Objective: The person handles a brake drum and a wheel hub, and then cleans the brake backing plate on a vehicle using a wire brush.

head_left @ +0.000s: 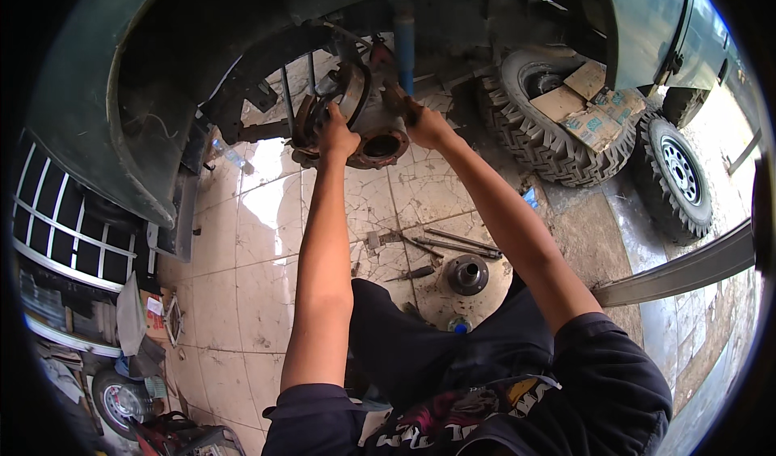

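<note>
Both my arms reach forward under the vehicle's wheel arch to a rusty axle end (381, 150) with a round flanged opening. My left hand (338, 139) is closed at its left side, on a curved metal piece (352, 96) that looks like a brake shoe. On the other side my right hand (433, 129) is wrapped round a brown, rusty metal piece (396, 100). My fingers partly hide both pieces, and I cannot tell whether they are fixed to the axle. On the floor between my legs sits a round flanged hub (468, 275).
Long metal tools (461, 244) and a screwdriver-like tool (411, 274) lie near the hub. A blue shock absorber (404, 48) stands behind the axle. At the right are a big lugged tyre (537, 145) bearing cardboard (602, 116) and a wheel (681, 169). A clear bottle (229, 154) lies left.
</note>
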Action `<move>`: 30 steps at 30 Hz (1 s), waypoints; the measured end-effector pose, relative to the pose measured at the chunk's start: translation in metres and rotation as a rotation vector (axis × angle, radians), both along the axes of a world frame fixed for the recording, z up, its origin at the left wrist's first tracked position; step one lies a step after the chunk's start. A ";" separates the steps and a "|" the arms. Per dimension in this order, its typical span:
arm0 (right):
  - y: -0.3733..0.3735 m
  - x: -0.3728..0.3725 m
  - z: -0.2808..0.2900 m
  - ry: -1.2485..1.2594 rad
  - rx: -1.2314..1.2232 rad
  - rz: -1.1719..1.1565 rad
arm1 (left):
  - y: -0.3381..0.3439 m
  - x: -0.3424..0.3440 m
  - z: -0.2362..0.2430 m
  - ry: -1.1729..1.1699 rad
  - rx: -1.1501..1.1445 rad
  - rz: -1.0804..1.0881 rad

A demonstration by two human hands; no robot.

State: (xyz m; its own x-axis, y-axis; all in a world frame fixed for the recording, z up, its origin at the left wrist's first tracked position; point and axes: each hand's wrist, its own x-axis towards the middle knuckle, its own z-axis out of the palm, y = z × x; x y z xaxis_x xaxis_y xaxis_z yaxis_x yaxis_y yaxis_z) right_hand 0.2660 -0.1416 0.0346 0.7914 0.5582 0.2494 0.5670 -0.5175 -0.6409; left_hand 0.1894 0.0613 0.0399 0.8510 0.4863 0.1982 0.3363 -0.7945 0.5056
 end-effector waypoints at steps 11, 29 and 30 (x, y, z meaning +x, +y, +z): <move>0.017 -0.007 0.002 -0.030 0.032 0.036 | 0.003 -0.013 0.006 -0.028 0.057 0.058; -0.005 -0.044 -0.026 0.098 0.063 0.010 | 0.024 -0.016 -0.011 -0.031 0.110 0.077; -0.002 -0.040 -0.031 0.084 0.080 0.012 | 0.028 -0.019 -0.012 -0.031 0.124 0.076</move>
State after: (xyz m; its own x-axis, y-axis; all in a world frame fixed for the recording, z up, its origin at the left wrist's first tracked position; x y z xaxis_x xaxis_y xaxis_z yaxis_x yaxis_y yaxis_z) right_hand 0.2258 -0.1439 0.0034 0.8049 0.5483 0.2268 0.5152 -0.4563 -0.7255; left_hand 0.1704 0.0891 0.0276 0.8051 0.5192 0.2867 0.3834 -0.8244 0.4164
